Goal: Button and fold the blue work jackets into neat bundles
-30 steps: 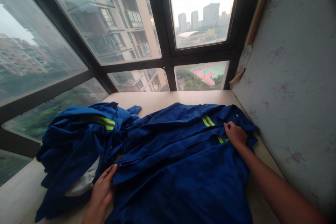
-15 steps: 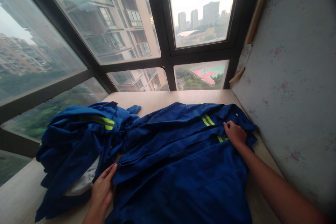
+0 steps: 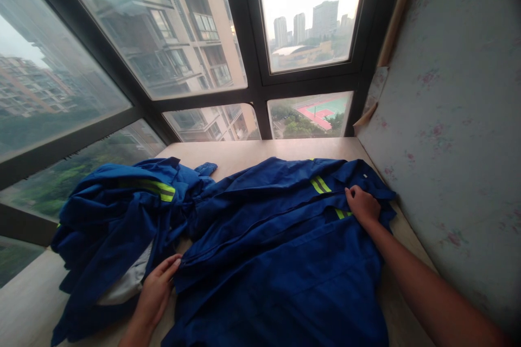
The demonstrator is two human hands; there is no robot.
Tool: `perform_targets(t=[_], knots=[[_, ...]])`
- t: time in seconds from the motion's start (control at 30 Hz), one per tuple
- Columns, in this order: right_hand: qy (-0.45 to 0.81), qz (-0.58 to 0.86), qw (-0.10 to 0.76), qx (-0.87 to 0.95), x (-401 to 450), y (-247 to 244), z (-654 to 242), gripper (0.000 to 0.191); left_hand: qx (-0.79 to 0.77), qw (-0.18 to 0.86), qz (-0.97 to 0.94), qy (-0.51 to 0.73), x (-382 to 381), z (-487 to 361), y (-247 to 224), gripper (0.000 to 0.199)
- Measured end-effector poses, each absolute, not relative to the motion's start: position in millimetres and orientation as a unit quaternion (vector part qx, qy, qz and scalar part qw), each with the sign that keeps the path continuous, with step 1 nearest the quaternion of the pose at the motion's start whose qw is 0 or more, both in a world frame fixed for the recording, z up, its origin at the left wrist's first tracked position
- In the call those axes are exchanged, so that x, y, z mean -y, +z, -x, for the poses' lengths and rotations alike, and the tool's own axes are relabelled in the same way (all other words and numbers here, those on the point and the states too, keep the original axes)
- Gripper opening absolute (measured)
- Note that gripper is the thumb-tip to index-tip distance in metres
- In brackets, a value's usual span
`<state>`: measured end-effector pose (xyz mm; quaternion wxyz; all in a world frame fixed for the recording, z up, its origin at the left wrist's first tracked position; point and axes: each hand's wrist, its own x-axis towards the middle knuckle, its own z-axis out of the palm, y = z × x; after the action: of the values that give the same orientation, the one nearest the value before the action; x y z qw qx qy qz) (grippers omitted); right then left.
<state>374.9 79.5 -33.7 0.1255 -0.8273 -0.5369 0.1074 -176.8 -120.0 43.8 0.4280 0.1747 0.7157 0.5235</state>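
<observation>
Jacket (image 3: 280, 260), blue, lies spread over the windowsill (image 3: 244, 150), middle to right. At left, bunched blue cloth (image 3: 108, 227) touches or joins it; I cannot tell which. The left hand's (image 3: 156, 288) fingers pinch the jacket's left corner. The right hand's (image 3: 363, 206) curled fingers grip its front edge by yellow stripes (image 3: 321, 184), seemingly to keep it taut. No container shows.

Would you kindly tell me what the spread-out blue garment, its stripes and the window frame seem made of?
Blue garment: woven cloth, perhaps a cotton blend, matte, with soft folds.
Stripes: probably reflective tape, bright yellow-green with a grey middle band.
Window frame: likely coated metal, dark and smooth with straight edges, though plastic is possible.
</observation>
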Motion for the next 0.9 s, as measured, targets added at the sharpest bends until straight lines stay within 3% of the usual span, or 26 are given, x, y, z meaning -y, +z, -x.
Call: perform_targets(t=[0.23,0.6,0.8,0.9], knots=[[0.127,0.831,0.129,0.526,-81,-35,-375,0.042,-0.725,0.404,-0.214,0.515,112,178,46,0.046],[0.262,0.816,0.14,0.496,-132,-20,-397,0.039,-0.718,0.402,-0.14,0.55,115,171,28,0.029],[0.297,0.821,0.228,0.43,-135,-30,-389,0.013,-0.74,0.394,-0.158,0.521,119,178,29,0.039],[0.343,0.805,0.308,0.373,-138,-37,-397,0.014,-0.754,0.383,-0.158,0.51,117,184,37,0.038]])
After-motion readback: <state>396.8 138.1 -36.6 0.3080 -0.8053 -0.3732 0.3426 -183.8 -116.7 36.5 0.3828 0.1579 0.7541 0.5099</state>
